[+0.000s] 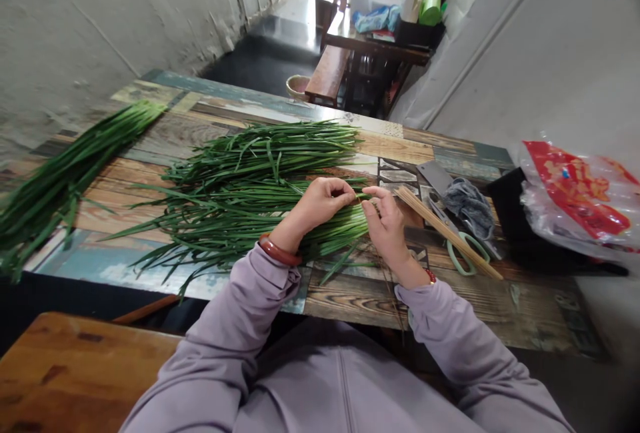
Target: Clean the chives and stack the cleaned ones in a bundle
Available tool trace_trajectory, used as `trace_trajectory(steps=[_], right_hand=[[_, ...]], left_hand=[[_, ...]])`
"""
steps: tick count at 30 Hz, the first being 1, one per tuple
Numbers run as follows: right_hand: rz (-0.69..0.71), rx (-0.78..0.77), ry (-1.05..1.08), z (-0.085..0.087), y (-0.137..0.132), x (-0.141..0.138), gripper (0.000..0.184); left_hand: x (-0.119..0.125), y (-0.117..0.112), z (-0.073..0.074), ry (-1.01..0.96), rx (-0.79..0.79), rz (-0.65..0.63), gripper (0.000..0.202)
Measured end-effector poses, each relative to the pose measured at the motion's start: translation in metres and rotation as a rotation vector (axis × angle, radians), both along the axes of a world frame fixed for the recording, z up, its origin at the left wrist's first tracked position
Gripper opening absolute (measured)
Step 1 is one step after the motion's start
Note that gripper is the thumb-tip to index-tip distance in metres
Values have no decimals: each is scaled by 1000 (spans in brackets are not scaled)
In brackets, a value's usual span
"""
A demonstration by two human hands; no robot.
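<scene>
Garlic chives [235, 210] lie in a loose bunch under my hands, pale stem ends to the right and dark leaves to the left. My left hand [324, 203] pinches thumb and finger together over the stems. Close beside it, my right hand [386, 223] also pinches, its fingertips almost meeting the left ones. A thin strand appears between the fingertips; its exact kind is too small to tell. Thin brown strands [393, 290] trail below my right hand past the table's edge. Just behind lies another pile of garlic chives [280, 146].
On the patchwork wooden table [345, 293], a bundle of chives [85, 163] lies far left. To the right are flat wooden strips [450, 233], green-handled scissors [463, 256], a grey cloth [470, 206] and a red-and-clear plastic bag [585, 193]. A wooden stool [90, 373] stands front left.
</scene>
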State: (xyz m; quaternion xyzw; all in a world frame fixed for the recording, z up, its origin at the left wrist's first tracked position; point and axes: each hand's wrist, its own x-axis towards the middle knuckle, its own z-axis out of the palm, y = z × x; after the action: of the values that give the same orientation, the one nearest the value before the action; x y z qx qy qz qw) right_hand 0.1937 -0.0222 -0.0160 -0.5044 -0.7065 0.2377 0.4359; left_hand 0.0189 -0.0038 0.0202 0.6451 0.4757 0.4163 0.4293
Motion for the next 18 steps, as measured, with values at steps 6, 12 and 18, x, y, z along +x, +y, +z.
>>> trace_trajectory(steps=[6,12,18], right_hand=[[10,18,46,-5,4,-1,26],[32,-38,106,-11,8,0,27],[22,-147,103,-11,12,-3,31]], left_hand=[[0,2,-15,52,70,-73,15],[0,-1,-14,252,236,-31,14],[-10,8,-12,418,301,205,15]])
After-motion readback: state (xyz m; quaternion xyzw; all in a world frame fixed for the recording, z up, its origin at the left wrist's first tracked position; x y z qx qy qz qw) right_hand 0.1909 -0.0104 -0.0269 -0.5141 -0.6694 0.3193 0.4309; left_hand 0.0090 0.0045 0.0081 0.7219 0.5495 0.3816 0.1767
